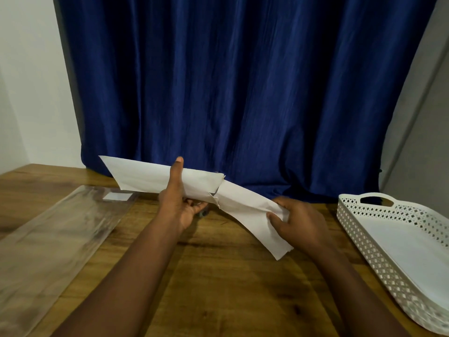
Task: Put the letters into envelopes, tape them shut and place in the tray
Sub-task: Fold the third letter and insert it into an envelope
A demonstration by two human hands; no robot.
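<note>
Hands [178, 205] on creased paper letter [252, 210], envelope [145, 176]

Your one head camera, wide-angle, looking forward and down from close above the table [218, 288], hands low in centre frame, curtain [243, 81] filling the upper frame, tray [359, 246] lower right.

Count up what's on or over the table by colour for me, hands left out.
White: 3 – envelope, letter, tray
Clear: 1 – plastic sleeve lying flat on the table's left side
Total: 4

The left hand grips the envelope and the right hand pinches the letter, part-way in.
</note>
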